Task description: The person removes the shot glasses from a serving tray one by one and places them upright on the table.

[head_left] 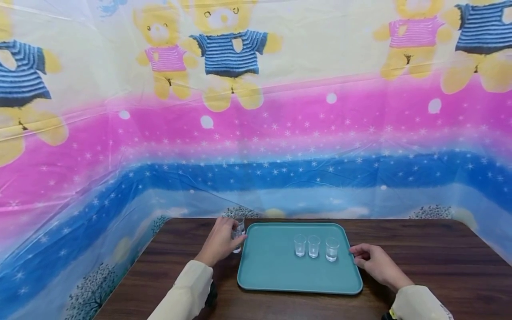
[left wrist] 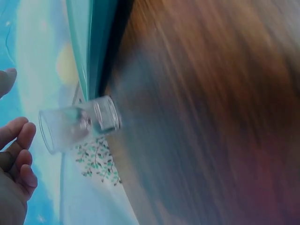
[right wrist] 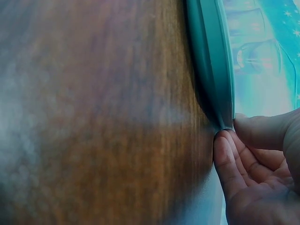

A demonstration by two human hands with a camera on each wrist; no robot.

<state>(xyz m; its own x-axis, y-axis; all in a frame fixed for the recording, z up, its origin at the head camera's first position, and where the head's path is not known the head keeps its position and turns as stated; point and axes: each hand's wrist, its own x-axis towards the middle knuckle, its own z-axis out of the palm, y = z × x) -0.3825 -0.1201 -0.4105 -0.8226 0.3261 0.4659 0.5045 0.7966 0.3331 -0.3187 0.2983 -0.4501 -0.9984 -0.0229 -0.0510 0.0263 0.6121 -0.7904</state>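
A clear drinking glass [head_left: 239, 231] stands upright on the table just left of a teal tray [head_left: 276, 275]. Beside it is my left hand [head_left: 218, 240], thumb and fingers spread; in the left wrist view the fingertips [left wrist: 26, 133] show a gap from the rim of the glass [left wrist: 79, 124]. At the tray's right side my right hand [head_left: 378, 264] pinches the rim, thumb on top and fingers below, as the right wrist view shows. Three small clear shot glasses [head_left: 314, 246] stand in a row on the tray, right of its middle.
Dark brown wood grain covers the table [head_left: 432, 258], which bears the tray. Behind and to the left hangs a cloth [head_left: 280, 178] printed with teddy bears and snowflakes, close to the table's far edge [head_left: 392, 219].
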